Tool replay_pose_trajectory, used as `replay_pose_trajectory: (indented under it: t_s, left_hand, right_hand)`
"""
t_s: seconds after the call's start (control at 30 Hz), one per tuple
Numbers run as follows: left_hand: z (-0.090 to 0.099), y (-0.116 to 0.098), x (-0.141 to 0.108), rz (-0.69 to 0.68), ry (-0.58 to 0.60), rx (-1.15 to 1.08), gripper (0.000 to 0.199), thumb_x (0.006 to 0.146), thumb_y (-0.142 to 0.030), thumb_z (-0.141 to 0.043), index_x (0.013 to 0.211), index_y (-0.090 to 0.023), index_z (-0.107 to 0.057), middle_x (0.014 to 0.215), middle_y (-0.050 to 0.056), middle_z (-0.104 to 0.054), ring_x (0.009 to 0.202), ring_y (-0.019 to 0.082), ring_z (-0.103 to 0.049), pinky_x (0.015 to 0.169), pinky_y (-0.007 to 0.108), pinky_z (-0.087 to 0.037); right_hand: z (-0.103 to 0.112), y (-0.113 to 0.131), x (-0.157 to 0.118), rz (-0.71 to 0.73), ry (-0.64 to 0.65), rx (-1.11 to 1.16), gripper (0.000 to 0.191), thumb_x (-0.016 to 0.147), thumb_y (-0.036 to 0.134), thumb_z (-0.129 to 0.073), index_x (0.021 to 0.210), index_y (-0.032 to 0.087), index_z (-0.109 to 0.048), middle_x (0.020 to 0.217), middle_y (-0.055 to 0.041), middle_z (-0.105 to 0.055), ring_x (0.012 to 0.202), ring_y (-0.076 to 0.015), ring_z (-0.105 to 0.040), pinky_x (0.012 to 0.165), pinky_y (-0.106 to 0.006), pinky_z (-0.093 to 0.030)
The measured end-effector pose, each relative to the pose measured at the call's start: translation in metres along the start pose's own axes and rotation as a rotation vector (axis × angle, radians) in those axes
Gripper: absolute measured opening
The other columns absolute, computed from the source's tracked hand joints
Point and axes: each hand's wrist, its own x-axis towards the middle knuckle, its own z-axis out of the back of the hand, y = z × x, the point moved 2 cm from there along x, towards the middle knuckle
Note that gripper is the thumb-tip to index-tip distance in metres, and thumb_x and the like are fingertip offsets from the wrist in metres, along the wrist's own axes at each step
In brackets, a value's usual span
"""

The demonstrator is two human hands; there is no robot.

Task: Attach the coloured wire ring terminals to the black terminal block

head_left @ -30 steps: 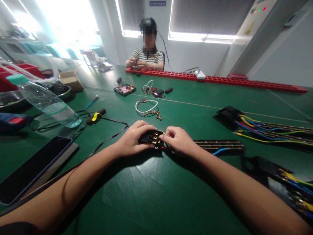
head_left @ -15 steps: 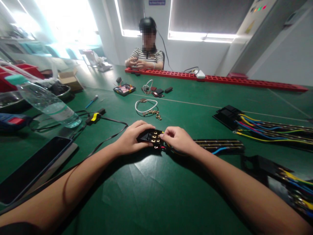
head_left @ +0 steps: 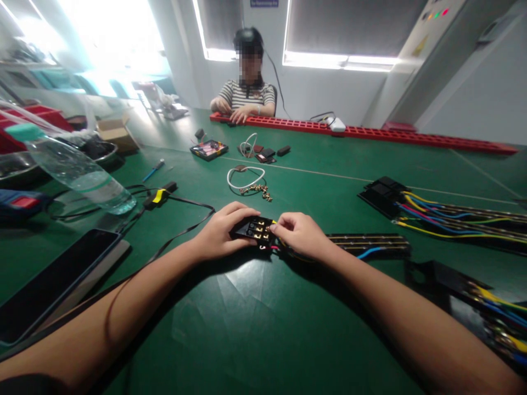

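Note:
My left hand [head_left: 224,230] grips the left end of a black terminal block [head_left: 251,229] with brass contacts, thumb along its near side. The fingers of my right hand [head_left: 296,233] are pinched together at the block's right end, by the contacts; what they hold, if anything, is too small to make out. Red and yellow wires show beside the block. A long black strip [head_left: 370,241] with brass lines and a blue wire extends to the right, partly behind my right wrist. Beyond my hands lie small brass screws [head_left: 259,190] and a white loop [head_left: 247,178].
Left: a water bottle [head_left: 86,175], a phone [head_left: 57,274], a black cable with yellow tape [head_left: 158,196] and a screwdriver [head_left: 153,170]. Right: wired black assemblies [head_left: 382,196]. Across the green table, a person [head_left: 249,93] sits behind a red rail [head_left: 370,131].
The person across the table has lowered and parted their hands onto the red rail. My own hands have hardly moved.

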Motion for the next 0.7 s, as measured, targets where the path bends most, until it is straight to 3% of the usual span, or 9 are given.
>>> replay_pose_trajectory:
  t_s: [0.1, 0.27, 0.43, 0.7]
  left_hand:
    - [0.000, 0.000, 0.000, 0.005, 0.000, 0.014, 0.053, 0.086, -0.042, -0.073, 0.131, -0.021, -0.056, 0.118, 0.009, -0.060, 0.109, 0.023, -0.060, 0.096, 0.038, -0.051]
    - [0.001, 0.001, -0.001, 0.011, 0.007, -0.016, 0.054, 0.086, -0.042, -0.072, 0.132, -0.020, -0.055, 0.117, 0.009, -0.060, 0.109, 0.023, -0.059, 0.096, 0.037, -0.051]
    - [0.000, 0.002, -0.002, 0.039, 0.002, -0.026, 0.055, 0.085, -0.043, -0.073, 0.131, -0.019, -0.056, 0.118, 0.010, -0.060, 0.110, 0.024, -0.060, 0.098, 0.039, -0.051]
    - [-0.003, 0.004, -0.004, 0.050, -0.012, -0.042, 0.054, 0.086, -0.041, -0.072, 0.133, -0.019, -0.056, 0.120, 0.010, -0.060, 0.111, 0.024, -0.060, 0.099, 0.039, -0.051]
  right_hand:
    - [-0.001, 0.006, -0.005, 0.029, -0.038, -0.066, 0.029, 0.091, 0.044, -0.055, 0.076, 0.019, -0.060, 0.071, -0.0004, -0.063, 0.064, -0.0133, -0.051, 0.059, -0.026, -0.028]
    - [-0.007, 0.018, -0.018, 0.222, -0.227, -0.358, 0.022, 0.089, 0.036, -0.053, 0.101, 0.017, -0.058, 0.092, -0.0058, -0.065, 0.078, -0.0185, -0.052, 0.069, -0.030, -0.029]
    - [-0.014, 0.019, -0.028, 0.394, -0.285, -0.634, 0.029, 0.094, 0.039, -0.047, 0.088, 0.016, -0.064, 0.092, -0.0110, -0.063, 0.083, -0.0229, -0.047, 0.073, -0.037, -0.026]
    - [-0.017, 0.021, -0.035, 0.540, -0.236, -0.743, 0.036, 0.097, 0.041, -0.048, 0.084, 0.015, -0.070, 0.103, -0.0147, -0.061, 0.091, -0.0265, -0.044, 0.073, -0.041, -0.027]
